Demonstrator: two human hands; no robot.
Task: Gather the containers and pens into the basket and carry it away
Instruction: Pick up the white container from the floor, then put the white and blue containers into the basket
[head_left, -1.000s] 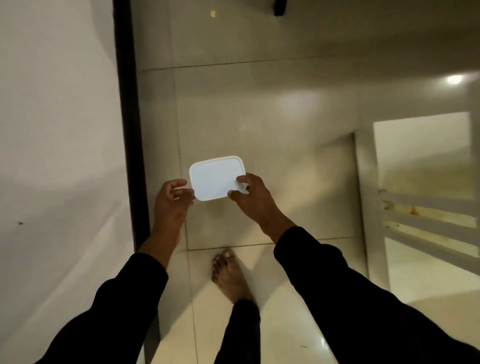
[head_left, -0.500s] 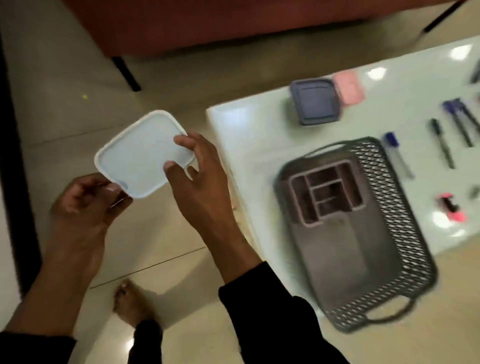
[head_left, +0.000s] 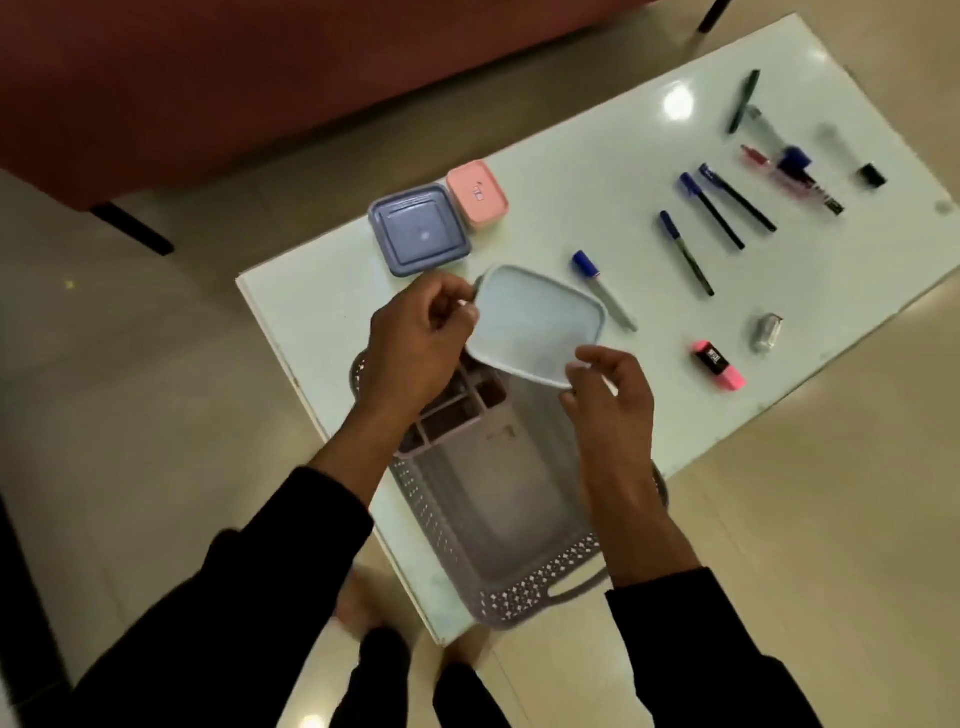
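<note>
Fingers: both hands pinch one pale, flat container by opposite edges; the left hand (head_left: 415, 338) curls thumb and fingertips on its far-left corner, the right hand (head_left: 608, 395) nips its near-right corner, other fingers loosely bent.
Why held so: a two-corner pinch keeps the flat piece level and leaves its underside free, which looks suited to lowering it straight down.
Pale container (head_left: 535, 325): in the air, tilted a little, above the far end of the basket and partly over the table beyond it; whether it is a lid or a shallow box I cannot tell.
Basket (head_left: 498, 519): grey, perforated walls, at the near edge of the table, its near handle jutting past that edge; a divided insert fills the far-left end, largely hidden under the left hand, while the long near part is bare.
Room to move: the bare part lies directly below and nearer than the held piece, so a short draw toward the body and down seems enough; the insert's walls are the thing to miss.
Table (head_left: 322, 312): white and glossy, corner pointing left, floor on all visible sides.
Blue-grey container (head_left: 420, 229) and pink container (head_left: 477, 194): side by side, touching or nearly so, just beyond the left hand.
Pens (head_left: 685, 253): spread in a loose row to the right, well apart from the basket; one blue-capped pen (head_left: 602, 288) runs partly under the held piece's far edge.
Pink highlighter (head_left: 719, 364): alone near the right edge, a small silvery object just beyond it.
Far side: a reddish sofa (head_left: 260, 78) stands beyond the table.
</note>
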